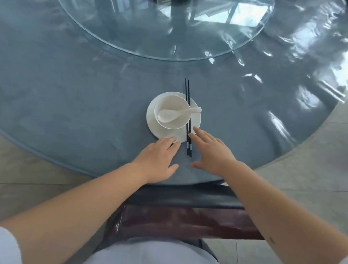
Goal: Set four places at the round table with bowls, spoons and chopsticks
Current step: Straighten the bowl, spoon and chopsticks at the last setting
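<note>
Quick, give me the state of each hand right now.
Left hand: open, flat, holding nothing; fingers at the near rim of the plate.
Right hand: open, holding nothing; fingers spread beside the chopsticks.

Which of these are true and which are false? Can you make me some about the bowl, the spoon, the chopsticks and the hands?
1. The spoon lies in the bowl. True.
2. The bowl sits straight on the tablecloth. False: it sits on a white plate.
3. The chopsticks are white. False: they are black, lying across the plate's right side.
4. The right hand is holding the chopsticks up in the air. False: it is open, its fingertips beside them.
5. The left hand is open, with fingertips at the plate's near edge. True.
</note>
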Available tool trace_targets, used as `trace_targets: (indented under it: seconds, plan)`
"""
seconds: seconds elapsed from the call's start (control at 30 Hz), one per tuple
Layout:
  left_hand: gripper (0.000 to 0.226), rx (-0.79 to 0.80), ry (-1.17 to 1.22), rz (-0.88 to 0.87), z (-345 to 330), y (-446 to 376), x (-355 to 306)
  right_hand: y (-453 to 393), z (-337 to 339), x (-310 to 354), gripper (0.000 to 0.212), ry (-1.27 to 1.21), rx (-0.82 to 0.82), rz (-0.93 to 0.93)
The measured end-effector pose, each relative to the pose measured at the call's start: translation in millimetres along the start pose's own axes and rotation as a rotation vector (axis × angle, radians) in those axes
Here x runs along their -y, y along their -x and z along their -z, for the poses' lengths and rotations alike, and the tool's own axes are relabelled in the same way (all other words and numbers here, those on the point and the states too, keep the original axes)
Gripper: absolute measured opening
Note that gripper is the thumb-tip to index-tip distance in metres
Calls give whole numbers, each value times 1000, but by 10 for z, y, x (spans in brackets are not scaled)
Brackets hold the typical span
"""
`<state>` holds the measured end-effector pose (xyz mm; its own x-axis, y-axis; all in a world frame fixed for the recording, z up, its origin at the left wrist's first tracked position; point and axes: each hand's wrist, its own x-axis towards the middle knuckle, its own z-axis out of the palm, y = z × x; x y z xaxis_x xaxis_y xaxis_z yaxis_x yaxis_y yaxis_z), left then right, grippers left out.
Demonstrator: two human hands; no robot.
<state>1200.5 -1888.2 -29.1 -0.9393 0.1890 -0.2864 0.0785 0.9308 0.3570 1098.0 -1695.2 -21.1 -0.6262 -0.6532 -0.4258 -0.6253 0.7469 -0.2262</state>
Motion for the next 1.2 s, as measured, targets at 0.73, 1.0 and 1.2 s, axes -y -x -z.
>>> trace_targets:
  seconds: [0.73,1.0,1.2]
  plan:
    - [75,5,-62,234,-248,-256,-248,-415,-42,-296,101,124,-62,301]
    - [69,4,-40,208,-213,-267,-268,-404,-41,-334,92,75,-76,298]
    - [69,13,-33,191,-204,-295,-251,-418,-33,-346,89,20,-65,323]
